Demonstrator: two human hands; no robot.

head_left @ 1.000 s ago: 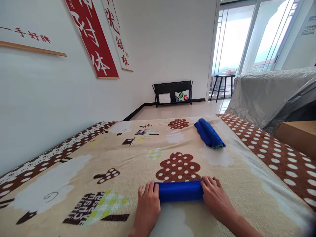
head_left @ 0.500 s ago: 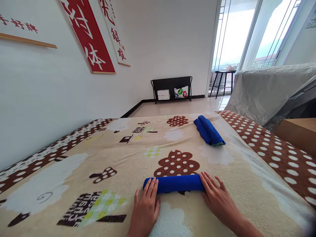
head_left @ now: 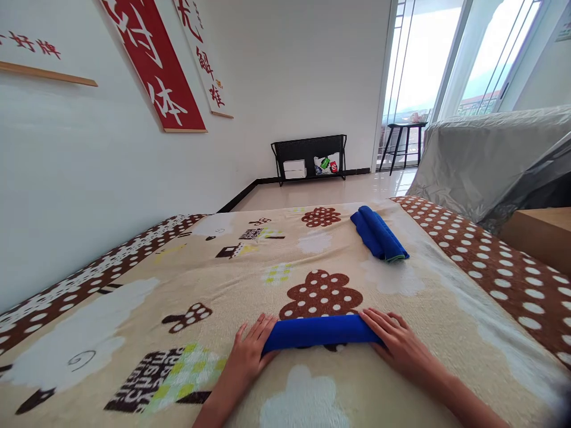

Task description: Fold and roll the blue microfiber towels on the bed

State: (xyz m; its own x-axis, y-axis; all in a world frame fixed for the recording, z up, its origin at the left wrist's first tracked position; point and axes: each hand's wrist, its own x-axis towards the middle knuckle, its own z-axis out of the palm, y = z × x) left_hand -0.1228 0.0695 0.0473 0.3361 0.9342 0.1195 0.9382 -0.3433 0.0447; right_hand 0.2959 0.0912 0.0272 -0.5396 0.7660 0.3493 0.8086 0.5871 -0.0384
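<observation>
A rolled blue towel point(head_left: 319, 330) lies crosswise on the patterned blanket point(head_left: 250, 279) in front of me. My left hand point(head_left: 248, 355) rests flat at the roll's left end, fingers stretched out and touching it. At the right end my right hand point(head_left: 398, 347) lies flat too, fingers against the roll. Neither hand grips it. A second rolled blue towel point(head_left: 378, 233) lies farther off on the blanket, toward the right.
A white wall with red banners point(head_left: 151, 65) runs along the left. A black rack point(head_left: 309, 157) stands on the floor at the far wall. A covered sofa point(head_left: 486, 160) and a wooden edge point(head_left: 539, 235) are at the right, glass doors behind.
The roll has shifted slightly away from me. Both hands have flattened and slid outward to its ends, the left hand moving left and lower.
</observation>
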